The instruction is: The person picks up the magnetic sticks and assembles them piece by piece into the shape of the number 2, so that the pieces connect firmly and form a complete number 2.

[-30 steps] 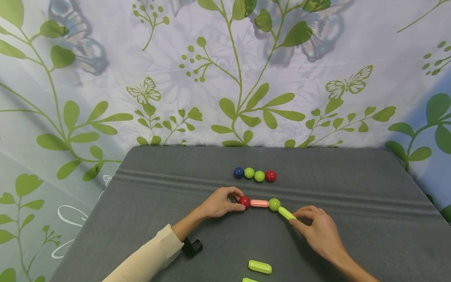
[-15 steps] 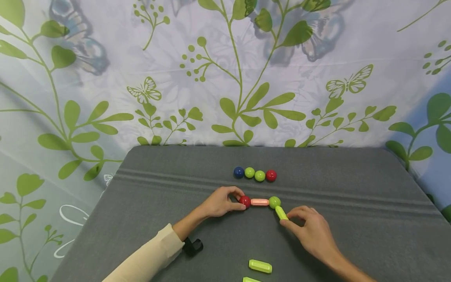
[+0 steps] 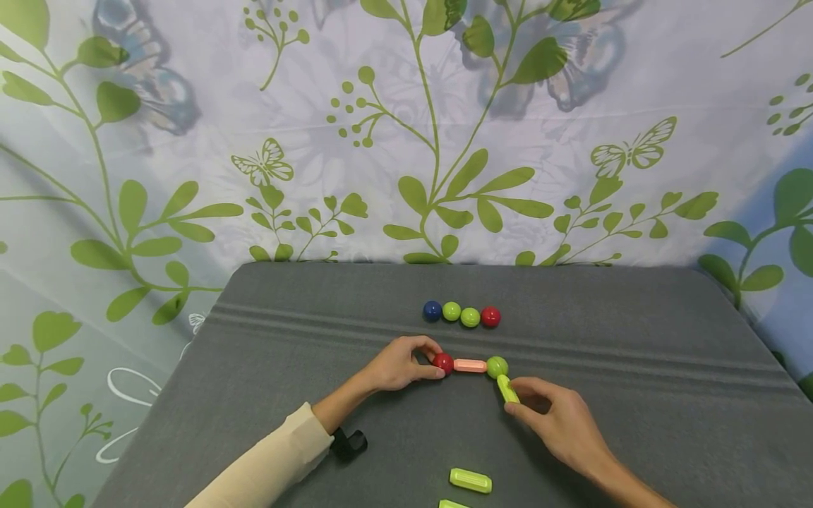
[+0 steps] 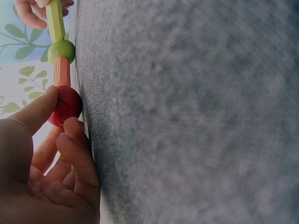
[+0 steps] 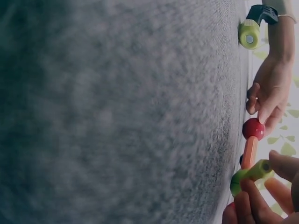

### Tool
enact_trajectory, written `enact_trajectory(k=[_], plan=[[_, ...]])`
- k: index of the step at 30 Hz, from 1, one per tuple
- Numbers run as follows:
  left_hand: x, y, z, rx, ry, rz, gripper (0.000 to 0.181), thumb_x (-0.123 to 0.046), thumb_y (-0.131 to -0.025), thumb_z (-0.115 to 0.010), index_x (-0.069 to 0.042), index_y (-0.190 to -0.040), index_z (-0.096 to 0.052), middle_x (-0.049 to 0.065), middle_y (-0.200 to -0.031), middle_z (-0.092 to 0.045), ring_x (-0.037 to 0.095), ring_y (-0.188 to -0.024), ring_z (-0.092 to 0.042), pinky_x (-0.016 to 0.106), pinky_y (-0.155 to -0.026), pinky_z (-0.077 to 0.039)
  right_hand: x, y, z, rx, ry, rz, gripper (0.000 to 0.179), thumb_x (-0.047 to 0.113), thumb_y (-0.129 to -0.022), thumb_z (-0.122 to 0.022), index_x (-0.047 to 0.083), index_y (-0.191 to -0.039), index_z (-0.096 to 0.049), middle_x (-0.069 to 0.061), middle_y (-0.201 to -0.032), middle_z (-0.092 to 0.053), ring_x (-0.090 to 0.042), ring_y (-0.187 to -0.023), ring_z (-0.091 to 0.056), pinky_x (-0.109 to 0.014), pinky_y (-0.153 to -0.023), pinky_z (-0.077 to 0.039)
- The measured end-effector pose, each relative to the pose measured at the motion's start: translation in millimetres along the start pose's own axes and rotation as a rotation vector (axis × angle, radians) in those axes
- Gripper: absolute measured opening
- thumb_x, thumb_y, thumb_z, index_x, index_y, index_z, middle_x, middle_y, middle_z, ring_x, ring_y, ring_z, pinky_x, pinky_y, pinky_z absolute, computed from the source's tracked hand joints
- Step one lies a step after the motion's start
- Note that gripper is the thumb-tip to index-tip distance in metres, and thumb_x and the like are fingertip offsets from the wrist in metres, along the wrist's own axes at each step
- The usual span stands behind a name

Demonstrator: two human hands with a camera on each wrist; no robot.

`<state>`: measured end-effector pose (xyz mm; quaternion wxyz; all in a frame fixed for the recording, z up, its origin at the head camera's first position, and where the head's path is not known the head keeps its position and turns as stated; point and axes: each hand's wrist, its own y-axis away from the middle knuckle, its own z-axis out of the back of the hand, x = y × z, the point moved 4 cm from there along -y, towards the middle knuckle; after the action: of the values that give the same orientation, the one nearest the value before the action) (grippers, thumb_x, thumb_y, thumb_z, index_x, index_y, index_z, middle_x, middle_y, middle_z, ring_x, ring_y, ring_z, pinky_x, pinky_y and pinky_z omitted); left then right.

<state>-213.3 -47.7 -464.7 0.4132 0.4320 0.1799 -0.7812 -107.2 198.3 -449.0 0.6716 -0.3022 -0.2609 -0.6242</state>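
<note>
In the head view, my left hand [image 3: 400,363] pinches a glossy red ball [image 3: 443,363] between thumb and fingers, close over the grey cloth. A salmon-pink stick [image 3: 470,365] joins that ball to a lime-green ball [image 3: 497,367]. From the green ball a lime-green stick [image 3: 506,388] slants toward me, its outer end pinched by my right hand [image 3: 562,420]. The left wrist view lines these up as a chain, with the red ball [image 4: 66,106] at my left thumb. In the right wrist view, the green stick's dark-centred end [image 5: 265,165] faces the camera between my fingers.
Behind the hands, a blue ball [image 3: 432,311], two green balls [image 3: 470,317] and a red ball [image 3: 491,316] sit in a row. Nearer me lies a green stick [image 3: 471,480], with another [image 3: 454,504] cut off by the frame. A patterned curtain [image 3: 356,141] hangs behind the grey table [image 3: 305,296].
My right hand has moved a little left, swinging the green stick's free end left and nearer me, to a steeper slant at the green ball. My left hand stays on the red ball.
</note>
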Motion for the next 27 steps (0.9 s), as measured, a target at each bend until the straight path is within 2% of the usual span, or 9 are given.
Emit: enact_trajectory(k=[5, 10, 15, 21, 27], plan=[[1.1, -0.8, -0.4, 0.0, 0.001, 0.0, 0.028, -0.022, -0.087, -0.079, -0.011, -0.11, -0.068, -0.004, -0.093, -0.062, 0.005, -0.056, -0.048, 0.022, -0.054, -0.041, -1.2, 1.3, -1.3, 0.047, -0.053, 0.013, 0.031, 0.018, -0.08, -0.083, 0.016, -0.11, -0.074, 0.005, -0.1, -0.071, -0.008, -0.085, -0.066, -0.028, -0.072, -0.053], [1.0, -0.7, -0.4, 0.0, -0.001, -0.01, 0.029, -0.022, -0.087, -0.079, -0.009, -0.11, -0.068, -0.002, -0.093, -0.062, 0.005, -0.057, -0.047, 0.022, -0.053, -0.04, 0.6, 2.2, -0.7, 0.046, -0.059, 0.048, 0.029, 0.023, -0.083, -0.081, 0.016, -0.11, -0.075, 0.004, -0.103, -0.072, -0.008, -0.087, -0.066, -0.028, -0.072, -0.053], [0.4, -0.2, -0.2, -0.003, -0.007, -0.014, 0.029, -0.023, -0.086, -0.079, -0.01, -0.11, -0.068, -0.002, -0.093, -0.062, 0.005, -0.056, -0.047, 0.022, -0.053, -0.041, 2.9, 1.0, -2.8, 0.071, -0.067, 0.025, 0.03, 0.025, -0.083, -0.081, 0.015, -0.11, -0.075, 0.003, -0.102, -0.072, -0.007, -0.084, -0.065, -0.027, -0.069, -0.052], [1.5, -0.9, -0.2, -0.006, -0.015, -0.01, 0.028, -0.023, -0.086, -0.079, -0.011, -0.11, -0.068, -0.004, -0.092, -0.062, 0.005, -0.056, -0.047, 0.021, -0.054, -0.04, 4.8, -0.8, -6.7, 0.122, -0.075, -0.011, 0.036, 0.02, -0.08, -0.083, 0.012, -0.113, -0.073, 0.005, -0.094, -0.07, -0.007, -0.079, -0.063, -0.027, -0.067, -0.051], [1.4, -0.7, -0.8, -0.006, -0.01, 0.0, 0.028, -0.023, -0.086, -0.079, -0.012, -0.11, -0.068, -0.005, -0.093, -0.062, 0.005, -0.056, -0.046, 0.022, -0.054, -0.04, 3.8, -0.2, -7.7, 0.138, -0.062, -0.005, 0.035, 0.016, -0.081, -0.082, 0.012, -0.114, -0.072, 0.007, -0.094, -0.069, -0.006, -0.078, -0.062, -0.027, -0.067, -0.051]])
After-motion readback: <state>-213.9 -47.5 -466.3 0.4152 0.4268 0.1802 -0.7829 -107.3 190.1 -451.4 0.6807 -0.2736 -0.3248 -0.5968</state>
